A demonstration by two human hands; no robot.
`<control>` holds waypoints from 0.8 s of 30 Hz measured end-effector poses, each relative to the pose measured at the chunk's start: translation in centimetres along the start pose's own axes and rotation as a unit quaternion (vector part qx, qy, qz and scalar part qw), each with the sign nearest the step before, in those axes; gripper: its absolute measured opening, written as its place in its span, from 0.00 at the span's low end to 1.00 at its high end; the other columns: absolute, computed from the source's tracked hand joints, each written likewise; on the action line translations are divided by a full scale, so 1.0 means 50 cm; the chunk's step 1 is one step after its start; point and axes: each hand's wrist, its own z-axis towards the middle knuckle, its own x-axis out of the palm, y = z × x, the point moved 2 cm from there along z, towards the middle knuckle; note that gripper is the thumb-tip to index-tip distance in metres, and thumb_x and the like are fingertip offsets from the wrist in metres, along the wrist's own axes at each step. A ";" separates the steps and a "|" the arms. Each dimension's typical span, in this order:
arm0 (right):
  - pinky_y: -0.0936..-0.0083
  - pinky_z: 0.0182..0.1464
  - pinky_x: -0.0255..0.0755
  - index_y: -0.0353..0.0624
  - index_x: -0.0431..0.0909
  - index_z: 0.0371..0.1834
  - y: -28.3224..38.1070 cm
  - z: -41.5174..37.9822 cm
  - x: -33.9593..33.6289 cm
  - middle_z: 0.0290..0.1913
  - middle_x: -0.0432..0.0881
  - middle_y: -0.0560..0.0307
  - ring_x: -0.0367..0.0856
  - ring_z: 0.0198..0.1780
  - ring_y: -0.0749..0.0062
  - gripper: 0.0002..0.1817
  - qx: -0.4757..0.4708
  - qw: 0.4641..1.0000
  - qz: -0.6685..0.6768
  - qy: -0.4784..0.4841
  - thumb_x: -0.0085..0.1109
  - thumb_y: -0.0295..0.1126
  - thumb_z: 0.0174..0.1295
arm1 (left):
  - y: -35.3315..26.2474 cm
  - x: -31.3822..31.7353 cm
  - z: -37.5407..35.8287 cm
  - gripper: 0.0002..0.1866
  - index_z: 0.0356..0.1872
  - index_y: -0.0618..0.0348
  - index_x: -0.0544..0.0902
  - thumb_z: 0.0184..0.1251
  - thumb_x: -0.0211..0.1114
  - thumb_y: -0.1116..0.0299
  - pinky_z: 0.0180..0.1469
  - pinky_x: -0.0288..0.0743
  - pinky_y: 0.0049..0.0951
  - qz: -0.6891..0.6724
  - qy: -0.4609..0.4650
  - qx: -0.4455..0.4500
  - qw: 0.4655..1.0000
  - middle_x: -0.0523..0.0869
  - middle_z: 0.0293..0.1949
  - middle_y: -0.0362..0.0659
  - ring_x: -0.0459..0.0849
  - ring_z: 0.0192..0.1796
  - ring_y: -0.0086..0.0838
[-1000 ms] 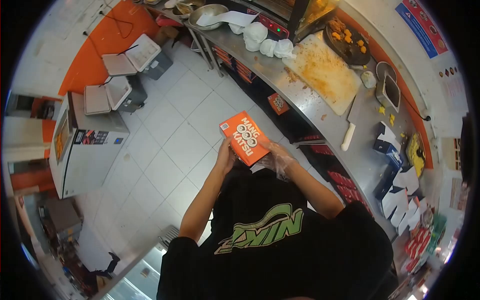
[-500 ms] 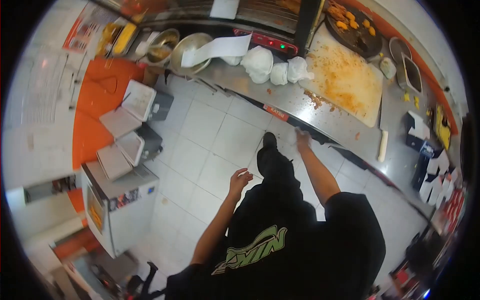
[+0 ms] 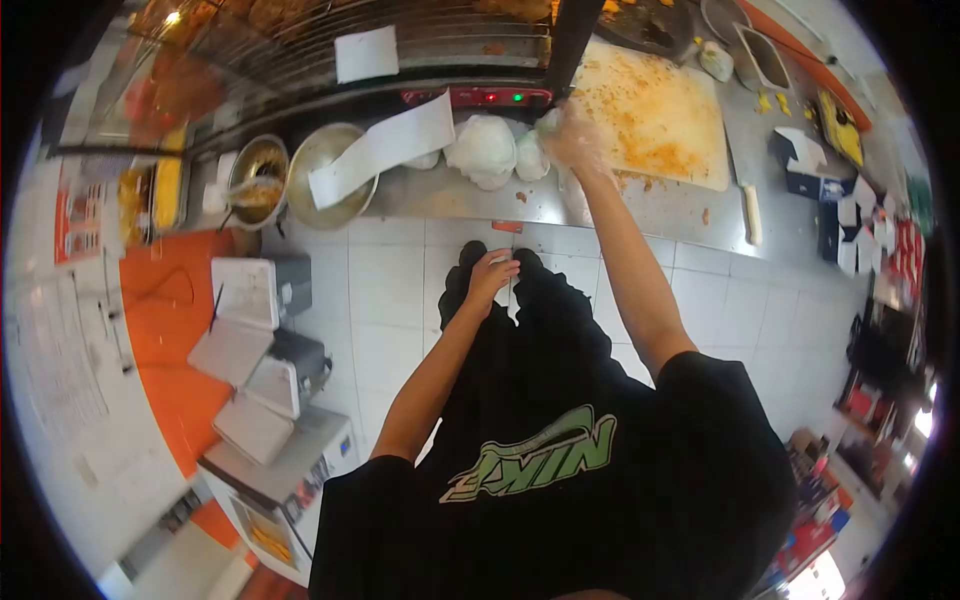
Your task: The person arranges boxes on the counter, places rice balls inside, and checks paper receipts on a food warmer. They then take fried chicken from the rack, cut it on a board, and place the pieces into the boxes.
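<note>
My right hand point(image 3: 580, 145), in a clear plastic glove, reaches over the steel counter point(image 3: 420, 195) to the rightmost of the white wrapped bundles. Motion blurs its fingers, and it largely covers that bundle, so its grip does not show. Just to its left are a small white bundle point(image 3: 532, 158) and a larger white bundle point(image 3: 482, 152). A cutting board point(image 3: 660, 120) smeared with orange crumbs lies right beside this hand. Low in front of the counter, above my legs, my left hand point(image 3: 490, 278) hangs with loosely bent fingers, apart and holding nothing.
A long white paper point(image 3: 385, 150) lies across a metal bowl point(image 3: 325, 205); a smaller bowl point(image 3: 258, 185) stands farther left. A knife point(image 3: 752, 212) rests right of the board. Behind the counter is a glass display case point(image 3: 470, 55). Open-lidded bins point(image 3: 250, 290) stand at left.
I have moved up to the counter and turned to face it. My right hand has risen from below the counter edge to the white bundles. My left hand stays low, nearer the counter.
</note>
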 end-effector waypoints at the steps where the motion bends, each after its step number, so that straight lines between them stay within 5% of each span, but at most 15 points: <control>1: 0.57 0.51 0.71 0.49 0.70 0.56 0.002 0.008 -0.002 0.45 0.80 0.38 0.79 0.47 0.44 0.27 0.014 1.000 -0.006 -0.013 0.58 0.45 0.53 | -0.004 -0.013 0.043 0.19 0.55 0.57 0.72 0.63 0.57 0.66 0.47 0.70 0.25 0.005 0.019 -0.003 1.000 0.84 0.45 0.44 0.82 0.48 0.26; 8: 0.62 0.50 0.74 0.47 0.67 0.56 -0.063 -0.035 -0.021 0.45 0.80 0.43 0.80 0.46 0.52 0.26 0.110 0.980 0.136 -0.094 0.60 0.37 0.52 | 0.032 -0.139 0.118 0.16 0.54 0.52 0.74 0.67 0.54 0.63 0.50 0.70 0.28 0.227 0.037 -0.192 0.954 0.83 0.45 0.41 0.82 0.46 0.27; 9: 0.63 0.51 0.74 0.46 0.66 0.56 -0.086 -0.063 -0.021 0.47 0.78 0.45 0.79 0.47 0.55 0.25 0.167 0.910 0.367 -0.093 0.58 0.35 0.54 | 0.024 -0.155 0.108 0.16 0.54 0.52 0.74 0.67 0.54 0.63 0.50 0.70 0.28 0.239 0.048 -0.197 0.949 0.83 0.45 0.41 0.82 0.46 0.27; 10: 0.65 0.52 0.74 0.45 0.66 0.57 -0.106 -0.089 -0.025 0.49 0.77 0.48 0.78 0.48 0.59 0.25 0.203 0.785 0.578 -0.097 0.56 0.32 0.55 | 0.002 -0.159 0.099 0.16 0.53 0.55 0.74 0.66 0.56 0.64 0.48 0.72 0.27 0.263 0.074 -0.175 0.946 0.83 0.44 0.42 0.82 0.45 0.26; 14: 0.65 0.53 0.74 0.45 0.60 0.60 -0.110 -0.274 -0.073 0.51 0.72 0.48 0.74 0.53 0.60 0.27 0.191 0.612 0.752 -0.152 0.53 0.24 0.55 | -0.180 -0.026 0.032 0.19 0.55 0.60 0.73 0.65 0.59 0.63 0.50 0.72 0.27 0.253 0.230 -0.174 0.923 0.82 0.46 0.44 0.80 0.48 0.27; 16: 0.70 0.49 0.75 0.47 0.61 0.57 -0.069 -0.357 -0.111 0.48 0.73 0.52 0.75 0.49 0.66 0.27 0.219 0.664 0.702 -0.135 0.54 0.20 0.53 | -0.260 0.069 0.000 0.23 0.57 0.62 0.70 0.64 0.62 0.64 0.53 0.71 0.29 0.124 0.231 0.070 0.962 0.79 0.49 0.46 0.78 0.51 0.27; 18: 0.75 0.48 0.72 0.47 0.64 0.54 -0.019 -0.401 -0.123 0.46 0.73 0.57 0.74 0.47 0.71 0.23 0.182 0.702 0.668 -0.167 0.55 0.22 0.54 | -0.278 0.149 0.012 0.23 0.58 0.62 0.70 0.64 0.63 0.65 0.54 0.70 0.29 0.174 0.296 0.108 0.933 0.78 0.50 0.46 0.76 0.52 0.27; 19: 0.74 0.48 0.71 0.46 0.64 0.54 -0.019 -0.398 -0.121 0.45 0.74 0.56 0.74 0.47 0.71 0.23 0.186 0.779 0.580 -0.148 0.58 0.26 0.54 | -0.300 0.196 0.015 0.24 0.58 0.63 0.69 0.63 0.64 0.67 0.55 0.69 0.28 0.214 0.343 0.148 0.903 0.77 0.50 0.46 0.75 0.53 0.27; 21: 0.71 0.52 0.69 0.45 0.64 0.55 0.007 -0.394 -0.164 0.48 0.73 0.50 0.73 0.51 0.65 0.25 0.196 0.872 0.431 -0.126 0.59 0.31 0.55 | -0.325 0.251 0.022 0.23 0.57 0.64 0.70 0.62 0.65 0.68 0.54 0.70 0.27 0.298 0.383 0.160 0.860 0.78 0.49 0.45 0.76 0.51 0.26; 22: 0.71 0.52 0.69 0.45 0.64 0.55 -0.020 -0.374 -0.155 0.48 0.73 0.50 0.73 0.51 0.65 0.25 0.191 0.871 0.432 -0.133 0.59 0.31 0.55 | -0.323 0.262 0.039 0.23 0.56 0.64 0.71 0.62 0.65 0.69 0.54 0.70 0.26 0.207 0.356 0.074 0.908 0.78 0.48 0.44 0.76 0.51 0.26; 24: 0.66 0.59 0.64 0.45 0.63 0.59 -0.091 -0.297 -0.130 0.53 0.71 0.44 0.69 0.57 0.56 0.29 0.021 0.944 0.318 -0.086 0.60 0.36 0.54 | -0.315 0.272 0.073 0.22 0.55 0.66 0.72 0.62 0.64 0.69 0.54 0.71 0.27 0.072 0.280 -0.051 0.956 0.79 0.49 0.44 0.77 0.51 0.26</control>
